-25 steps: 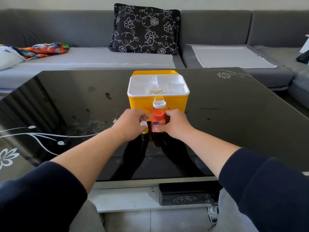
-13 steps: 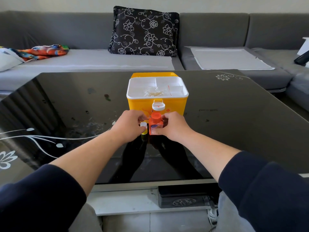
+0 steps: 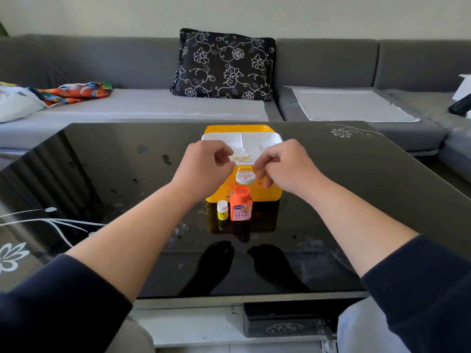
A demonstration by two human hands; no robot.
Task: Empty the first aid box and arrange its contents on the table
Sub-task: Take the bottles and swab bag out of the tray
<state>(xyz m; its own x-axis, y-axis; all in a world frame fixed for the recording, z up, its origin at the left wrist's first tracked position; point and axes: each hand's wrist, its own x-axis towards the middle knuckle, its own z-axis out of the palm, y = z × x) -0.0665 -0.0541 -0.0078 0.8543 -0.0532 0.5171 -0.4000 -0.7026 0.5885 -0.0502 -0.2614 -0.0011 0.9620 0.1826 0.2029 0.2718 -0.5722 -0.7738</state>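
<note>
On the black glass table point(image 3: 102, 174) I see the yellow first aid box point(image 3: 254, 193) with its white divided tray point(image 3: 257, 138) on top, a clear packet of swabs point(image 3: 240, 156) lying in it. My left hand point(image 3: 204, 166) and right hand point(image 3: 285, 165) hover above the tray's front edge, fingers loosely curled and holding nothing. Just before the box stand an orange bottle point(image 3: 241, 205) and, beside it, a small white-capped bottle point(image 3: 222, 210), both upright.

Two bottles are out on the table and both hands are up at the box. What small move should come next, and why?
Probably pick the clear packet out of the white tray. The left hand and right hand hover empty over the yellow box, and the orange bottle and small white-capped bottle already stand on the table.
</note>
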